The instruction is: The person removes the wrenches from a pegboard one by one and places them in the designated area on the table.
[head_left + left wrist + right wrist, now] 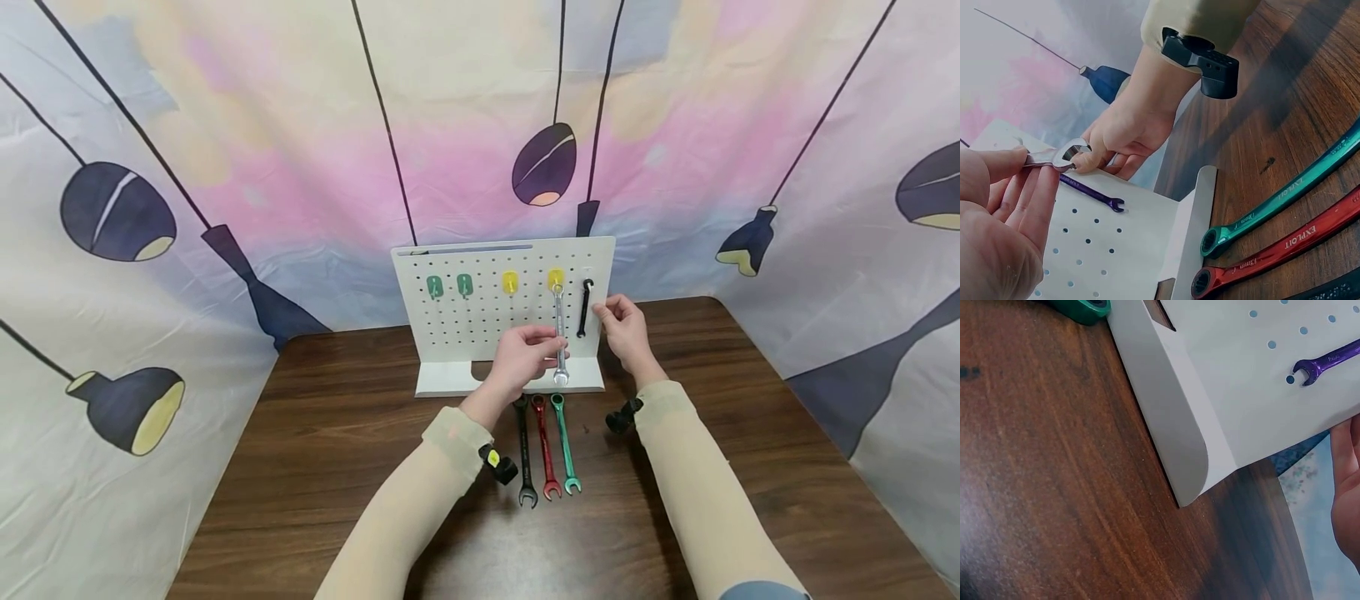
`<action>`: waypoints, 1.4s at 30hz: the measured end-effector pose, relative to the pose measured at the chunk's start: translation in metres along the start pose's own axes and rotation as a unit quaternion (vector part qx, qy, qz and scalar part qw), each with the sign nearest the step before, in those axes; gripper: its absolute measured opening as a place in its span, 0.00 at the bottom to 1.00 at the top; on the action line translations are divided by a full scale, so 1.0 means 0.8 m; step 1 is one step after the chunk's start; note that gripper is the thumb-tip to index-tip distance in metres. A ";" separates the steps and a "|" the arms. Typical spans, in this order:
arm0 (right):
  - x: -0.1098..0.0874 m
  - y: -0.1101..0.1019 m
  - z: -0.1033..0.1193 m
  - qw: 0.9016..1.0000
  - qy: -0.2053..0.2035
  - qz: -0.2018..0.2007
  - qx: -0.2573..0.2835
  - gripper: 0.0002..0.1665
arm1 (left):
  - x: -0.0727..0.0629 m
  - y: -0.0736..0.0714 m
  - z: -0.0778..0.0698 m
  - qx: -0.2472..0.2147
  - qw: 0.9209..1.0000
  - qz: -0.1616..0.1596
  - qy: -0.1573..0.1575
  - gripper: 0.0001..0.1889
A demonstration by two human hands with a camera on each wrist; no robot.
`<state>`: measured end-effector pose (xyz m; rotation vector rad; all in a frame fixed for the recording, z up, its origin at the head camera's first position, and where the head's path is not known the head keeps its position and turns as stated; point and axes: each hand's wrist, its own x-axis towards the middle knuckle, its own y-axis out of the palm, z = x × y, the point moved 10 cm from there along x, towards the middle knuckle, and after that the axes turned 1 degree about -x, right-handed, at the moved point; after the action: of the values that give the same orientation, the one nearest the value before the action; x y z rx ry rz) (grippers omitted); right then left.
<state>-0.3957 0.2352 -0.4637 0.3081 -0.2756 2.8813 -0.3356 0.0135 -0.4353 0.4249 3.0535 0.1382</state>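
Note:
My left hand pinches a silver combination wrench between thumb and fingers, below its middle. The wrench hangs upright in front of a white pegboard, its ring end at the right yellow hook and its open end down. At the board's right edge, my right hand grips the panel, thumb in front and fingers reaching behind. Beside that hand a purple wrench, dark in the head view, hangs from the rightmost hook.
On the wooden table before the board lie a black wrench, a red wrench and a green wrench, side by side. Two green hooks and another yellow hook sit on the board. A printed curtain stands behind.

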 end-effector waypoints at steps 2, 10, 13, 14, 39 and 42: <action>-0.001 0.000 -0.001 1.000 0.000 0.003 -0.002 0.19 | -0.001 0.000 -0.001 -0.003 1.000 0.000 0.002 0.13; -0.008 0.001 -0.011 1.000 0.019 0.009 -0.004 0.14 | -0.016 -0.002 0.003 0.008 1.000 0.005 -0.013 0.14; -0.007 0.003 -0.012 1.000 0.018 0.011 0.002 0.14 | -0.021 -0.007 0.005 0.005 1.000 0.010 -0.015 0.15; -0.007 0.003 -0.012 1.000 0.016 0.012 0.005 0.14 | -0.023 -0.009 0.004 0.006 1.000 0.013 -0.012 0.15; -0.002 0.001 -0.005 1.000 0.022 0.017 0.005 0.15 | -0.093 -0.093 0.071 0.036 0.996 0.033 -0.071 0.09; -0.002 0.001 -0.004 1.000 0.023 0.018 0.005 0.16 | -0.097 -0.096 0.078 0.037 0.995 0.040 -0.080 0.08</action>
<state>-0.3952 0.2353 -0.4675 0.2393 -0.2611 2.9207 -0.2772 -0.0762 -0.5012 0.5346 2.8918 -0.0060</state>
